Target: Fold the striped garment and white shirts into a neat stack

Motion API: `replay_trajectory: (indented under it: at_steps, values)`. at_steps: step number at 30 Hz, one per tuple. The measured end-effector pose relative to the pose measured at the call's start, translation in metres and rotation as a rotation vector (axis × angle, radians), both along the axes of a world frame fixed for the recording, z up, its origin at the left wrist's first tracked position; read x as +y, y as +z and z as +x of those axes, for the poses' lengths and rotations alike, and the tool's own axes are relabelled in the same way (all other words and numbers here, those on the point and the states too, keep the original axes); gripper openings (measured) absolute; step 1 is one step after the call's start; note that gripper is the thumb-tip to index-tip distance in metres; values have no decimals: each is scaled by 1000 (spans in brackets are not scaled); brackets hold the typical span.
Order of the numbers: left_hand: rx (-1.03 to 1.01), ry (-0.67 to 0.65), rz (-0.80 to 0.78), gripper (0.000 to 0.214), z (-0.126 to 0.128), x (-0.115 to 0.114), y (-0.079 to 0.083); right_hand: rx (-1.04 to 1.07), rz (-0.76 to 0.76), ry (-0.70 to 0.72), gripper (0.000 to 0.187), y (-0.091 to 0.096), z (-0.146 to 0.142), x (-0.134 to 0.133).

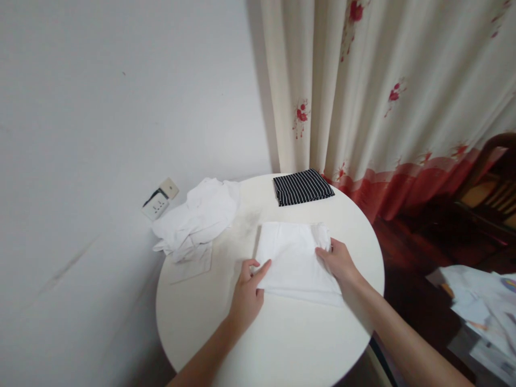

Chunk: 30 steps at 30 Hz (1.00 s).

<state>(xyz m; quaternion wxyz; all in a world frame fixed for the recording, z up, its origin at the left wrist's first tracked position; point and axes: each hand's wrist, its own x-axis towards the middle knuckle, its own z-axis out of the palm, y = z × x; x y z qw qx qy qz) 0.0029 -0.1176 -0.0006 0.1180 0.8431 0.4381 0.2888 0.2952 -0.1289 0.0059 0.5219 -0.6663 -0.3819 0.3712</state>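
A folded white cloth garment (296, 263) lies in the middle of the round white table. Its exact kind does not show. My left hand (249, 287) is at its left edge, the index finger stretched over the top of the cloth and the other fingers at the side. At the right edge, my right hand (337, 260) grips the cloth, thumb on top and fingers underneath. Behind it lies a folded black cloth with white stripes (303, 187). A crumpled white cloth (201, 215) is heaped at the table's back left.
The round table (282, 344) stands against a pale wall (121, 107) with a socket (155, 205). A floral curtain (363, 107) hangs behind. On the right are a wooden chair (492, 188) and a pile of white items (484, 306).
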Motion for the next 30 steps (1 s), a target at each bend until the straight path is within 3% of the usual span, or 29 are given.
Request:
replay_trajectory:
  at_steps: [6, 12, 16, 22, 26, 30]
  values:
    - [53, -32, 57, 88, 0, -3, -1, -148, 134, -41, 43, 8, -5, -27]
    - [45, -54, 25, 81, -4, -2, 2, -188, 97, -58, 40, -20, -5, -42]
    - [137, -56, 156, 67, -3, -3, 18, -116, 112, -46, 40, -25, -4, -38]
    - [466, -372, 190, 76, 43, -18, 47, -94, 155, 10, 40, -10, -5, -42]
    - [553, -478, 193, 68, 73, -23, 42, -155, 95, 6, 35, -10, 7, -43]
    - [558, -473, 201, 70, 77, -23, 36, -183, 62, -26, 29, -16, 23, -37]
